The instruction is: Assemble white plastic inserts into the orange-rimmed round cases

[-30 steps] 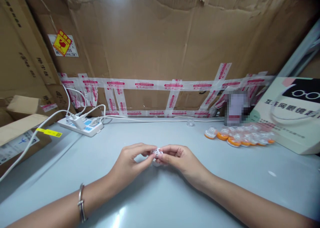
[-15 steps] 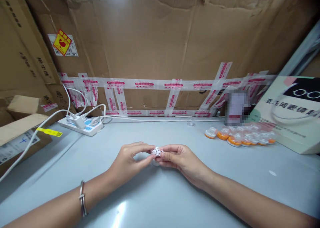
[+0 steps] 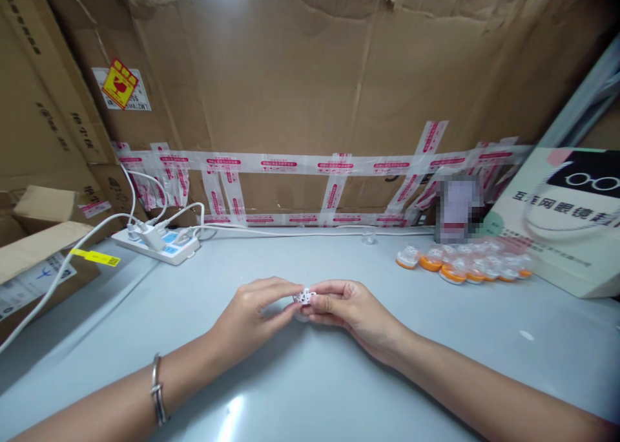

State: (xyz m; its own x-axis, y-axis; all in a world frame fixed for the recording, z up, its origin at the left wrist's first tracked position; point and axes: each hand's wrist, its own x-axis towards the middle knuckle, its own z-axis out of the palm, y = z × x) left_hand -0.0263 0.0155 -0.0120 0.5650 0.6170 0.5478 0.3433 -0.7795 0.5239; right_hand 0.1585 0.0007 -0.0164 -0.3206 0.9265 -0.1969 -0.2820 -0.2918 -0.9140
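Note:
Between my fingertips is a small white plastic piece (image 3: 305, 296) with dark openings in it. My left hand (image 3: 261, 309) pinches its left side between thumb and forefinger. From the other side, my right hand (image 3: 346, 309) grips it with thumb and fingers. Just beneath the piece, the edge of a clear round part (image 3: 302, 316) shows, mostly covered by my fingers; I cannot tell whether it is joined to the white piece. A metal bangle circles my left wrist.
Several clear domed pieces with orange bases (image 3: 453, 273) cluster at the right. A small clear cup (image 3: 369, 236) stands at the back. A white power strip (image 3: 167, 251) with cables lies at the left. Large cardboard (image 3: 290, 73) closes the back; a printed bag (image 3: 562, 235) stands far right.
The white piece seems slightly turned between my fingertips. Both hands stay in nearly the same place, still holding it.

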